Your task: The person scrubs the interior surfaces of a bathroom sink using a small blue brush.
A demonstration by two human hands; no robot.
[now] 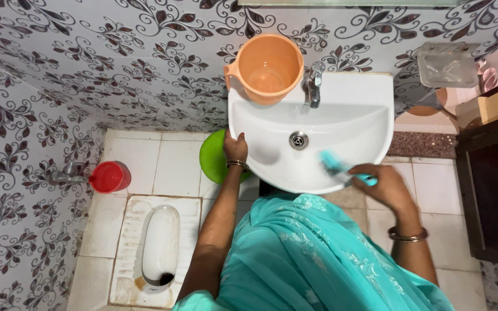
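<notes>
Right hand: I see the right hand (386,187) with its fingers wrapped tight around the handle of a teal brush (341,168).

Brush: It is blurry. Its brushy end lies on the inside wall of the white sink (341,118), near the front rim, on the right side.

Long way of the brush: It runs from the hand up and to the left, toward the drain (298,139) in the middle of the bowl.

Left hand: The left hand (235,147) rests on the left rim of the sink. Its fingers are bent over the edge and it pinches nothing else.

Which hand is nearer: The right hand has the brush. The left hand is well apart from it, across the bowl.

Around the sink: An orange mug (267,68) sits on the back ledge, just beside the metal tap (314,83). A green tub (213,156) sits on the floor under the left rim.

Further off: A red mug (109,177) hangs by a wall tap on the left. A floor toilet (159,245) is below it.
</notes>
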